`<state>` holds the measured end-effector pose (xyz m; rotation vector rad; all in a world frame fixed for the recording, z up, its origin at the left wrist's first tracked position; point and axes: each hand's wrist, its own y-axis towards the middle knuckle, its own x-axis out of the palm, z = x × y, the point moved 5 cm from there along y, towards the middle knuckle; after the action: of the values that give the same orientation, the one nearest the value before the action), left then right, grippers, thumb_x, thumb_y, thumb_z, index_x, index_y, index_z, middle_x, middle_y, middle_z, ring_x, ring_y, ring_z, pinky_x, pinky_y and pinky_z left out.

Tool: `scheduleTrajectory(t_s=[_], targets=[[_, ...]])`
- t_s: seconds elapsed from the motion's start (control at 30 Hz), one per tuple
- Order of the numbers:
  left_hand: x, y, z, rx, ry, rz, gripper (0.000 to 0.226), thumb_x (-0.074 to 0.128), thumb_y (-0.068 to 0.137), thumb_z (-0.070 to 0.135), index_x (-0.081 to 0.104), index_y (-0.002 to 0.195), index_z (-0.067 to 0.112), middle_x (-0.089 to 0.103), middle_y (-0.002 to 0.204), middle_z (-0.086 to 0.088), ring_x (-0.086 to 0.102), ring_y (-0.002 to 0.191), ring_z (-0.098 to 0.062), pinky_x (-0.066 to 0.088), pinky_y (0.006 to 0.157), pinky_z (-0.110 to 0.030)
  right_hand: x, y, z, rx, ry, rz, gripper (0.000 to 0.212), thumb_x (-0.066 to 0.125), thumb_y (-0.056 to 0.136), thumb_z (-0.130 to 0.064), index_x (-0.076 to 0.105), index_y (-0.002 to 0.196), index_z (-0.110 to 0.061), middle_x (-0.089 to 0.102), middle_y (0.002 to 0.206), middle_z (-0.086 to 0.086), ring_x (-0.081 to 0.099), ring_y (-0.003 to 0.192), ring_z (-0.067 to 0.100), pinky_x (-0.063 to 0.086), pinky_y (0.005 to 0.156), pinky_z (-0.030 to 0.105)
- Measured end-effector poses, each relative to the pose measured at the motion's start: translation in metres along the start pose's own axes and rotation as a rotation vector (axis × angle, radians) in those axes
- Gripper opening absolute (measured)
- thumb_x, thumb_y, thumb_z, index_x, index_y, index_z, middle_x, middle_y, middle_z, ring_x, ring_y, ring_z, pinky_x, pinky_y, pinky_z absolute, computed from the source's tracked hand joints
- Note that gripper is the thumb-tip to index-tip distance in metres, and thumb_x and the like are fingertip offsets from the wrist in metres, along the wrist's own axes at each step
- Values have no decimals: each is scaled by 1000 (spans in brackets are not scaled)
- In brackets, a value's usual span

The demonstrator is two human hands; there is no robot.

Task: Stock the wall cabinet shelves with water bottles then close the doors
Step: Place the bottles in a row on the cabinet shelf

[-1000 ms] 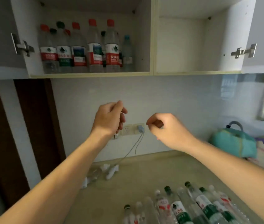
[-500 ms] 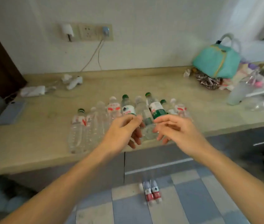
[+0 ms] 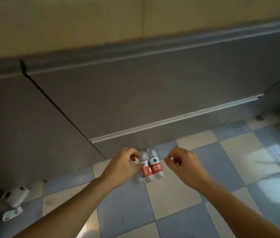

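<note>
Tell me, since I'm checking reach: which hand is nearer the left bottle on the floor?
Left. The left hand touches the left bottle; the right hand is beyond the other bottle.

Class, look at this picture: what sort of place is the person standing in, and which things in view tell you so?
Probably a home kitchen. Grey base cabinets stand under a beige countertop, on a checkered tile floor. Two water bottles lie on the floor between the person's hands.
</note>
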<state>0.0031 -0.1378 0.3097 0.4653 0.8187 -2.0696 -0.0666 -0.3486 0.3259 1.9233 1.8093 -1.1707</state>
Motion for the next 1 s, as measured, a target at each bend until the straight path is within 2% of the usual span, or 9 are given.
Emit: scheduleTrajectory(t_s=[0.13, 0.37, 0.43, 0.53, 0.63, 0.7, 0.83, 0.93, 1.0], targets=[[82, 71, -89, -62, 91, 21, 36, 77, 87, 35, 62, 117, 23, 57, 113, 6, 56, 103, -11, 48, 85, -24, 81, 65, 108, 117, 23, -43, 23, 63, 98, -34, 65, 119, -26, 64, 94, -11, 62, 82, 5, 49, 68, 20], [188, 159, -201, -212, 56, 101, 49, 76, 86, 43, 57, 123, 18, 56, 119, 0, 58, 100, -16, 49, 85, -29, 175, 153, 227, 219, 25, -96, 15, 60, 99, -28, 67, 109, -20, 70, 104, 1, 66, 86, 18, 61, 80, 44], [208, 177, -223, -258, 24, 127, 55, 75, 87, 45, 52, 129, 16, 54, 124, -3, 56, 98, -15, 44, 82, -26, 194, 175, 244, 217, 42, -104, 22, 60, 100, -28, 65, 118, -16, 68, 108, 2, 65, 88, 16, 60, 75, 35], [226, 203, -246, -314, -34, 194, 61, 72, 89, 49, 46, 133, 15, 53, 131, -5, 51, 96, -11, 39, 79, -26, 221, 204, 260, 224, 88, -160, 41, 62, 100, -31, 54, 136, -15, 64, 113, 2, 61, 85, 8, 46, 60, 16], [235, 221, -258, -373, -127, 242, 73, 69, 89, 53, 41, 142, 10, 54, 134, -9, 52, 100, -14, 40, 77, -26, 243, 226, 264, 233, 98, -206, 62, 66, 96, -38, 40, 149, -19, 60, 132, 9, 63, 95, 17, 47, 60, 18], [242, 227, -263, -415, -215, 233, 72, 71, 90, 50, 40, 141, 10, 60, 125, -7, 58, 99, -17, 43, 76, -27, 253, 233, 263, 232, 76, -211, 75, 68, 94, -42, 31, 154, -20, 56, 140, 12, 62, 102, 21, 48, 62, 21], [258, 228, -265, -483, -370, 184, 54, 78, 86, 42, 51, 122, 12, 69, 112, -5, 70, 93, -21, 56, 71, -33, 269, 232, 264, 250, 30, -241, 81, 74, 87, -45, 31, 150, -19, 59, 130, 11, 64, 103, 24, 52, 71, 29], [265, 226, -264, -508, -438, 151, 44, 83, 82, 35, 58, 112, 14, 72, 105, -5, 72, 91, -21, 61, 82, -42, 272, 226, 270, 302, 73, -271, 80, 79, 84, -35, 33, 147, -18, 63, 115, 6, 66, 92, 19, 52, 61, 24], [271, 222, -262, -493, -464, 87, 42, 85, 79, 29, 61, 111, 15, 74, 103, -4, 73, 91, -20, 61, 87, -45, 272, 218, 278, 358, 105, -351, 76, 81, 80, -28, 36, 141, -19, 65, 106, 4, 69, 86, 17, 58, 59, 28]])
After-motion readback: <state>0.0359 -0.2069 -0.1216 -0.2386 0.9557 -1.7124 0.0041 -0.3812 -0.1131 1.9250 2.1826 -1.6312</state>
